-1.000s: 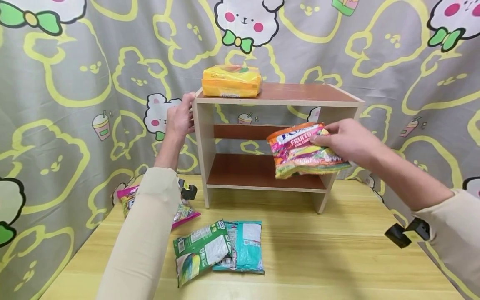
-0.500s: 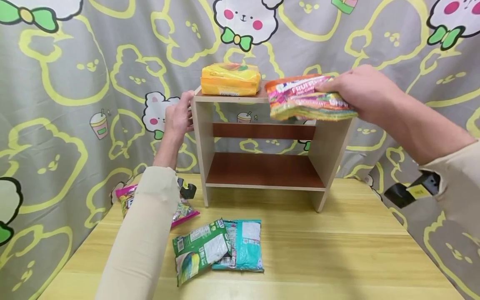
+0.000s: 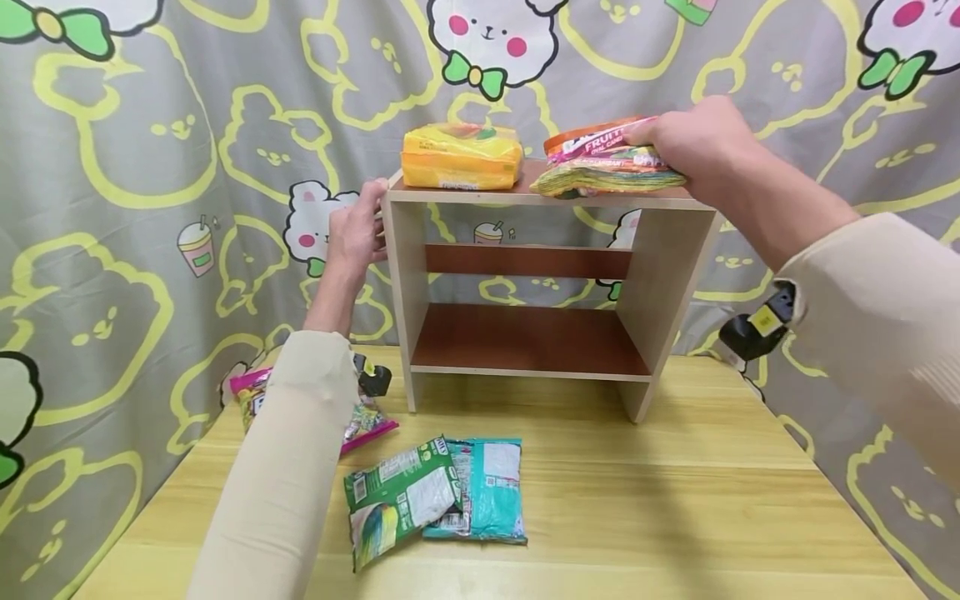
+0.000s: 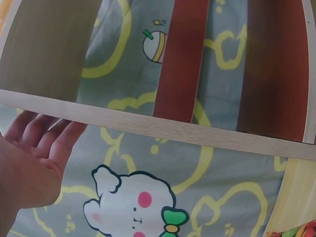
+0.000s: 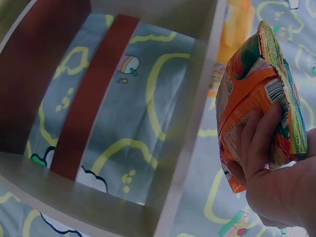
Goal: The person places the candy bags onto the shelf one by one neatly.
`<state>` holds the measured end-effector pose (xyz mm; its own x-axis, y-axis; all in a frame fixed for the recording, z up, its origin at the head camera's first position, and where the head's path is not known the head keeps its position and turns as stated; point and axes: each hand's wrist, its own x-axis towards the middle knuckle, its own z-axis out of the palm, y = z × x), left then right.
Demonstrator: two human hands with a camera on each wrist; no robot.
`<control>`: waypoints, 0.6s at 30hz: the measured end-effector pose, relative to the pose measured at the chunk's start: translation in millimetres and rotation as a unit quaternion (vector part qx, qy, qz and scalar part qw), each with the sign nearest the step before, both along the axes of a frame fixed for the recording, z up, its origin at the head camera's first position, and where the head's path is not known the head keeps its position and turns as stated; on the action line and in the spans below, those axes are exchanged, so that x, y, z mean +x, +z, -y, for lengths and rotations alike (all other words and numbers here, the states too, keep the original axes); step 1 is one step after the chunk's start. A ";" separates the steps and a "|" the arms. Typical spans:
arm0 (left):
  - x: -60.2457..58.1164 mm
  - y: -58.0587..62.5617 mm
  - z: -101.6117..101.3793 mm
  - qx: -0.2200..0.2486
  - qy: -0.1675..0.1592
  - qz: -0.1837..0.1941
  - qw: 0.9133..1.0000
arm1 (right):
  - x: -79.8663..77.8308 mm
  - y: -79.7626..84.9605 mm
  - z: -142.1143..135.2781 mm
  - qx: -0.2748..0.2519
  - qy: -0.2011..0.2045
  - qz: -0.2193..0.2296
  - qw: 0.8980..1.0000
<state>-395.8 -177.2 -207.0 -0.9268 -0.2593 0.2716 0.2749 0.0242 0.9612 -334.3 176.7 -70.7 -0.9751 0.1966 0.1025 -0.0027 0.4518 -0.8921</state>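
My right hand [image 3: 705,150] grips an orange and pink bag of fruit candy [image 3: 611,162] by its right end, over the right part of the shelf's top board. In the right wrist view the fingers lie across the back of the bag [image 5: 256,103]. Whether its underside touches the board, I cannot tell. My left hand [image 3: 358,229] rests against the outer left side of the small wooden shelf [image 3: 401,308], near its top corner. Seen from the left wrist, the fingers [image 4: 57,140] reach to the side panel; the thumb is hidden. A yellow packet [image 3: 461,158] sits on the top board's left.
On the wooden table [image 3: 720,483] lie a green bag [image 3: 405,500], overlapping a teal bag [image 3: 495,492]. A pink-edged candy bag [image 3: 367,425] lies at left, partly hidden by the left forearm. A patterned curtain [image 3: 247,150] hangs close behind and beside the shelf.
My right hand has lifted the candy bag from in front of the shelf opening to above the top board, then moved it slightly further back. The left hand has stayed at the shelf's side.
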 end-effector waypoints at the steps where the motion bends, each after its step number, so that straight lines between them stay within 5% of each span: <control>1: 0.1 0.1 0.1 0.000 0.001 0.001 1.000 | -1.8 -1.1 2.1 0.001 -0.004 0.001 1.000; 11: -0.7 -1.3 1.4 0.001 0.000 -0.002 1.000 | -21.1 -11.1 12.9 0.020 -0.044 0.028 0.998; 18: -0.6 -1.1 0.8 0.002 -0.001 -0.002 1.000 | -34.6 -21.3 14.4 0.138 -0.086 0.010 0.987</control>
<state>-396.4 -178.0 -208.1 -0.9263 -0.2581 0.2744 0.2787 0.0204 0.9602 -368.9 162.3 -92.0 -0.9322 0.3267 0.1556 0.1121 0.6697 -0.7341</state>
